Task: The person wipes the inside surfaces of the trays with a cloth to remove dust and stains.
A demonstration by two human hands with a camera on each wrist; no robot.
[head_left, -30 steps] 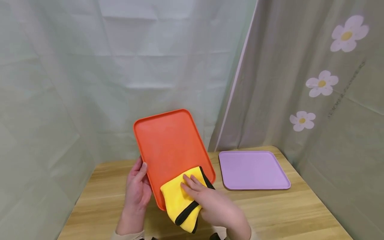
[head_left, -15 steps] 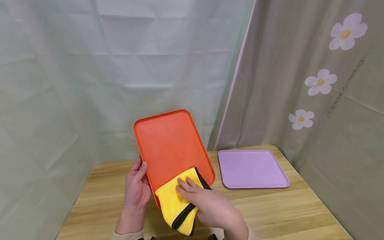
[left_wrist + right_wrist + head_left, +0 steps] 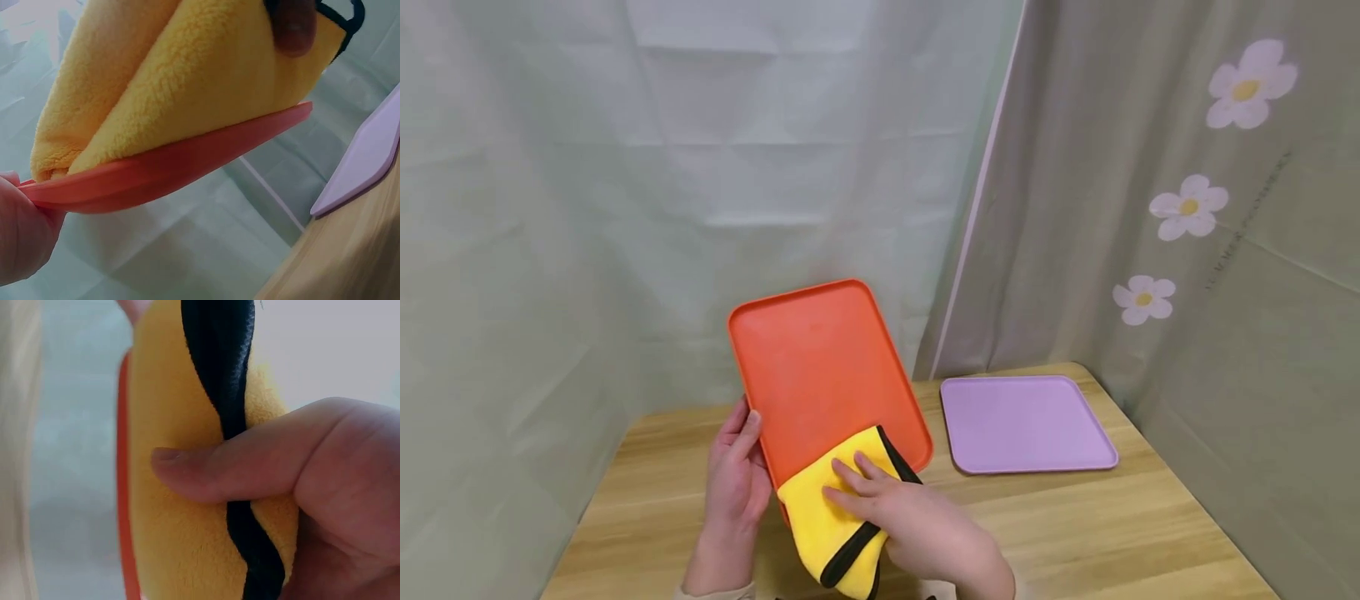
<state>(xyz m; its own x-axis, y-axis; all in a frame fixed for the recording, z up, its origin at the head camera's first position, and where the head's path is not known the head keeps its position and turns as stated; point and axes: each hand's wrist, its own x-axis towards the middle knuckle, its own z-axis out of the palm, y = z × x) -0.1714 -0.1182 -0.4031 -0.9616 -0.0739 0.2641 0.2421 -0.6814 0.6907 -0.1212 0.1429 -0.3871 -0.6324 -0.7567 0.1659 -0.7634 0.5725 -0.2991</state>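
Note:
My left hand (image 3: 735,483) grips an orange rectangular tray (image 3: 820,371) by its left rim, thumb over the edge. The tray is raised and tilted, its inner face turned up. Over its lower end lies a folded yellow cloth (image 3: 808,525) with black trim, hanging past the near rim. My right hand (image 3: 928,525) holds this cloth against the tray, fingers spread across the top. From the right wrist view, the thumb (image 3: 212,472) crosses the black trim on the cloth's folded side. The cloth's thick folds (image 3: 169,81) stand above the tray rim (image 3: 169,178) in the left wrist view.
A purple tray (image 3: 1026,423) lies flat on the wooden table (image 3: 1097,533) to the right. Pale curtains (image 3: 760,167) hang behind and at the sides, with printed white flowers (image 3: 1189,207) on the right one.
My right hand has slid the cloth left and toward me along the lower end of the orange tray. My left hand keeps its hold on the rim.

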